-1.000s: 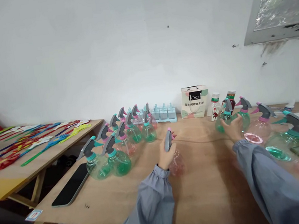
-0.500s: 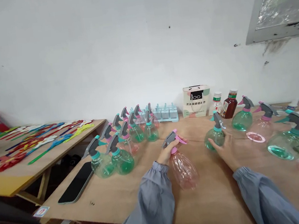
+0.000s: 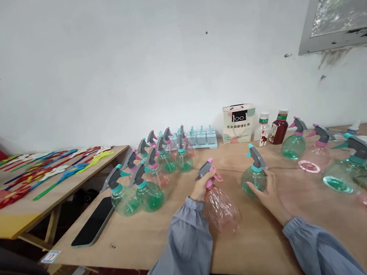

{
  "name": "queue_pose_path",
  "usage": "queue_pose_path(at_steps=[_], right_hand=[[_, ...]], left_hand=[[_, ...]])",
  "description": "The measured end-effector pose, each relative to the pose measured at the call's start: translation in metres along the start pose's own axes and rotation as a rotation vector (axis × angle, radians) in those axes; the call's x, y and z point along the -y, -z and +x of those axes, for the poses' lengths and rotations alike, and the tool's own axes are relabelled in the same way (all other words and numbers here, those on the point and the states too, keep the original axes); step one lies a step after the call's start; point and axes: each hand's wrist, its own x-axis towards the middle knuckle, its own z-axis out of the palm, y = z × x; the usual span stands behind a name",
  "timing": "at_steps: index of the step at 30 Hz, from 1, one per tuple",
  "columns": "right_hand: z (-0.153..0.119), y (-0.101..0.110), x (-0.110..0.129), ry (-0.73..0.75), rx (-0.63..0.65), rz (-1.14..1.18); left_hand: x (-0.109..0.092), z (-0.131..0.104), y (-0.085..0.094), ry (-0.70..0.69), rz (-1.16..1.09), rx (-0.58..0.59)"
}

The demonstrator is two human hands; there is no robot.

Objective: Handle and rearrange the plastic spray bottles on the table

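A clear pink spray bottle (image 3: pixel 222 209) with a grey and pink trigger head leans in the middle of the table. My left hand (image 3: pixel 205 185) is wrapped round its neck and trigger. To its right, a clear green spray bottle (image 3: pixel 253 178) with a grey and turquoise head is gripped at its body by my right hand (image 3: pixel 267 191), thumb in front and fingers on the right side. Left of my hands, several green and pink spray bottles (image 3: pixel 150 197) stand in a group. More of them, such as a green bottle (image 3: pixel 293 144), stand on the right.
A black phone (image 3: pixel 92 222) lies near the table's left edge. A paper bag (image 3: pixel 238 125), a sauce bottle (image 3: pixel 279 128) and a light blue mould (image 3: pixel 204 137) stand along the wall. Colourful strips (image 3: pixel 49 173) cover the left table.
The green bottle has moved left with my right hand, nearer the pink one. My left hand has closed further round the pink bottle's trigger. The view has shifted slightly.
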Motion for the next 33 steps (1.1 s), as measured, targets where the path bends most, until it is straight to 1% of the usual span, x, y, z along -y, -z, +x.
queue_pose_path(at_steps=[1,3,5,7,8,11,13,16,18,21,23,25,27,30,33], right_hand=[[0.0,0.0,0.0,-0.004,-0.001,0.002],[-0.001,0.001,0.002,-0.015,-0.003,0.002],[-0.001,0.001,0.003,-0.022,0.002,0.004],[0.0,0.002,0.005,-0.028,0.011,0.005],[0.0,0.002,0.006,-0.03,0.018,0.007],[-0.001,0.004,0.009,-0.03,0.037,0.016],[-0.001,0.004,0.01,-0.028,0.047,0.023],[-0.003,0.005,0.012,-0.024,0.067,0.035],[-0.004,0.005,0.012,-0.021,0.082,0.044],[-0.004,0.005,0.013,-0.018,0.088,0.049],[-0.004,0.006,0.013,-0.02,0.087,0.051],[-0.004,0.006,0.014,-0.028,0.088,0.055],[-0.004,0.006,0.015,-0.036,0.083,0.057],[-0.004,0.006,0.017,-0.041,0.082,0.06],[-0.004,0.006,0.017,-0.041,0.078,0.054]], left_hand=[[0.0,0.0,0.0,-0.004,0.027,-0.011],[-0.001,0.0,-0.002,-0.033,0.051,0.002],[-0.002,0.0,-0.003,-0.058,0.028,0.03],[-0.003,-0.001,-0.004,-0.038,-0.003,0.033],[-0.003,-0.002,-0.004,-0.024,-0.013,0.017],[-0.002,-0.003,-0.003,-0.004,-0.01,-0.086],[-0.001,-0.002,-0.002,0.002,0.012,-0.112],[0.0,-0.002,-0.002,-0.002,0.011,-0.051],[0.0,-0.002,-0.003,0.002,-0.018,-0.031],[0.001,-0.001,-0.003,-0.015,-0.034,-0.068],[0.002,0.0,-0.002,-0.051,0.008,-0.109],[0.002,0.0,-0.001,-0.086,0.063,-0.124],[0.001,0.0,-0.002,-0.105,0.077,-0.096],[0.001,0.0,-0.003,-0.13,0.017,-0.044],[0.002,-0.001,-0.003,-0.162,0.018,-0.046]])
